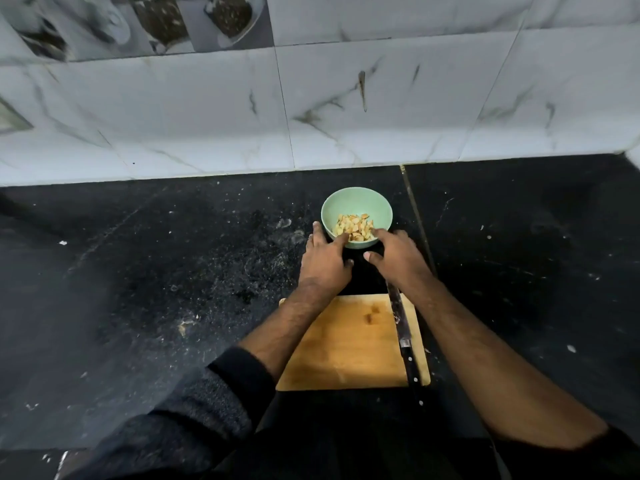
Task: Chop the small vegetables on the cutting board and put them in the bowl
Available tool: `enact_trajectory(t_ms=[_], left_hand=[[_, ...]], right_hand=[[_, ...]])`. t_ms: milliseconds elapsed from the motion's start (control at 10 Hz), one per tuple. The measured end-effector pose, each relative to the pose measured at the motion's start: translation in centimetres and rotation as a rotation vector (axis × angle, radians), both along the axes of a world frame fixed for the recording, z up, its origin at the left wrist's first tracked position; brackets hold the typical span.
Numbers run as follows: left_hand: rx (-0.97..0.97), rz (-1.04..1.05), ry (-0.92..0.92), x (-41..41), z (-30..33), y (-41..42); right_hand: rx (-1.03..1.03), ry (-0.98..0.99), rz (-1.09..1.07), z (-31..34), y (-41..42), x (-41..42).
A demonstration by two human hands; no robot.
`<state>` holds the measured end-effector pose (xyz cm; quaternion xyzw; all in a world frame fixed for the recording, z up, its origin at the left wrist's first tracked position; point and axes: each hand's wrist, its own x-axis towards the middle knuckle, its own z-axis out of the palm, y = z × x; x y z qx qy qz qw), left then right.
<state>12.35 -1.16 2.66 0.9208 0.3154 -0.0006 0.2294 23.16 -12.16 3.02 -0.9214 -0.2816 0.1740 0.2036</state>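
Observation:
A pale green bowl (356, 202) stands on the black counter and holds a heap of chopped pale pieces (355, 226). My left hand (325, 258) and my right hand (394, 254) both reach over the bowl's near rim. Their fingers are fairly straight, with the fingertips at the pieces; I see nothing gripped in either hand. Nearer to me lies the wooden cutting board (346, 355), with a couple of small bits (372, 313) left on it. A knife (398, 313) lies along the board's right side, its dark handle (412, 370) toward me.
The black stone counter (173, 271) is dusted with crumbs and scraps. A marble-tiled wall (311, 116) rises right behind the bowl. My forearms cross over the board's far corners.

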Motion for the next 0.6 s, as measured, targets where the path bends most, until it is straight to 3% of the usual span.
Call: enact_trajectory(t_ms=[300,600], left_hand=[[0.020,-0.116,-0.010,-3.4,1.1,-0.2],[0.007,-0.088,0.025,-5.7,1.7,-1.6]], right_hand=[[0.067,0.001,0.009,0.0,-2.3,-4.0],[0.001,-0.003,0.020,0.2,-3.7,-6.4]])
